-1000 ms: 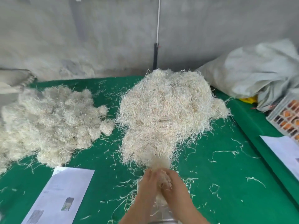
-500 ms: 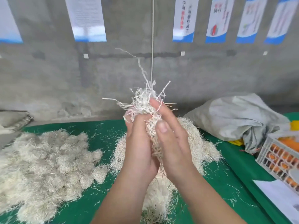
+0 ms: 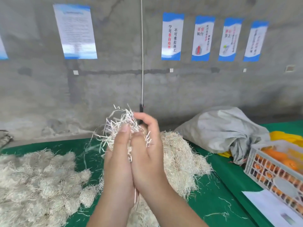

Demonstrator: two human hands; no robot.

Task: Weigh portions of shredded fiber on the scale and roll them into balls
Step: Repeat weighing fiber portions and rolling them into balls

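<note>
A loose tuft of pale shredded fiber is held up in front of me, pressed between my two palms. My left hand lies flat against it with straight fingers. My right hand cups it from the other side, fingers curled over the top. Behind my hands lies the big heap of loose fiber on the green table. A pile of rolled fiber balls covers the table's left side. No scale is in view.
A grey sack lies at the back right with yellow cloth beside it. A white plastic crate with orange items and a white paper sit at the right. Posters hang on the concrete wall.
My hands rose from low over the table to chest height with a fiber portion. Since half a second ago they have kept rubbing it; the right fingers now curl over the top.
</note>
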